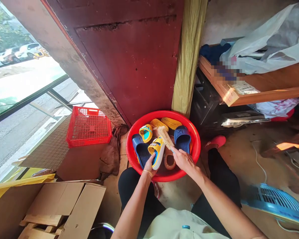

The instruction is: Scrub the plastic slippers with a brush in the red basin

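Note:
A round red basin (pixel 197 142) holds several slippers and sandals. My left hand (pixel 149 166) grips the heel end of a yellow and white sandal (pixel 158 152) over the basin. In my right hand (pixel 184 160) is the handle of a pale-bristled brush (pixel 164 136), its head just beyond the sandal's strap; whether they touch is unclear. Around them lie a blue slipper (pixel 140 149) on the left, another blue slipper (pixel 182 136) on the right, a small yellow sandal (pixel 146 132), yellow soles (pixel 171 123) at the back and a brown sandal (pixel 169 161).
A red plastic crate (pixel 88 127) sits at the left, above cardboard boxes (pixel 54 199). Behind the basin stands a dark red door (pixel 134 59). A wooden shelf (pixel 264 83) with a plastic bag is at the right, and a blue fan (pixel 279 202) lies lower right.

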Action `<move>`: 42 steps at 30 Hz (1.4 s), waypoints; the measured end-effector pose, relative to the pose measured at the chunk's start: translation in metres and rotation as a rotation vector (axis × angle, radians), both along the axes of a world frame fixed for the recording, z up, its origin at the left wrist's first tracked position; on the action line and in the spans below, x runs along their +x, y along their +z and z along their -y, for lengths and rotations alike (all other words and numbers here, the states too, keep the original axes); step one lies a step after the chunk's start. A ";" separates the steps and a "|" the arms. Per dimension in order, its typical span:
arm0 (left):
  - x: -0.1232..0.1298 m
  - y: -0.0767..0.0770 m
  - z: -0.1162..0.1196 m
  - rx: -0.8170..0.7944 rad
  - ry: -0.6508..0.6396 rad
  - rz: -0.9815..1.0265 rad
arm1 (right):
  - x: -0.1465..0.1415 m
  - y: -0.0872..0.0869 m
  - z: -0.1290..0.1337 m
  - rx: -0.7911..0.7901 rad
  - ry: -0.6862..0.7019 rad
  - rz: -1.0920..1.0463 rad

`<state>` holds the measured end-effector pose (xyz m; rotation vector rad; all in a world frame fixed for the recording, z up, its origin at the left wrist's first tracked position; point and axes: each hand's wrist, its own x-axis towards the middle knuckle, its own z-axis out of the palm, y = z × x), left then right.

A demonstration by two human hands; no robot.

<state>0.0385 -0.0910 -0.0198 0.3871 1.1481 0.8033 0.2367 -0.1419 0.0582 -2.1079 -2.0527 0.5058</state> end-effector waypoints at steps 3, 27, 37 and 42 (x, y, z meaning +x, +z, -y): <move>-0.003 -0.001 -0.003 -0.111 0.094 0.112 | -0.014 -0.005 0.037 0.009 0.153 0.002; 0.007 -0.007 0.023 0.818 -0.077 -0.704 | 0.035 -0.008 0.008 0.047 0.041 -0.052; 0.008 -0.018 0.018 0.675 0.068 -0.448 | 0.037 -0.028 0.010 0.228 -0.060 -0.462; 0.011 -0.008 0.015 0.665 0.083 -0.360 | 0.043 -0.032 0.009 0.161 -0.116 -0.491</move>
